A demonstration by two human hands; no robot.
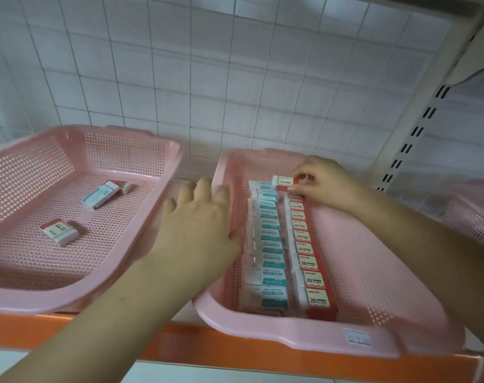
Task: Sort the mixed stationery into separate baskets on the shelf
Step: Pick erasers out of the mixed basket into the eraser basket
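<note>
Erasers (308, 262) in red and teal sleeves line the right basket (290, 335) in two rows; right hand (326, 183) pinches a red eraser (283, 182), left hand (199, 225) spread, holding nothing.

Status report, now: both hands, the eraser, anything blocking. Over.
Right hand pinches red-sleeved eraser at far end of red row, right basket. Left hand open over that basket's left rim. Loose erasers in left basket; nothing blocking.

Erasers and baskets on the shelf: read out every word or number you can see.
"2B": red-sleeved erasers, right basket.
"deli": above it, same erasers.
"2B": held eraser, right hand.
"2B", faint: teal-sleeved erasers; rest blurred.
Basket sticker: unreadable.
</note>
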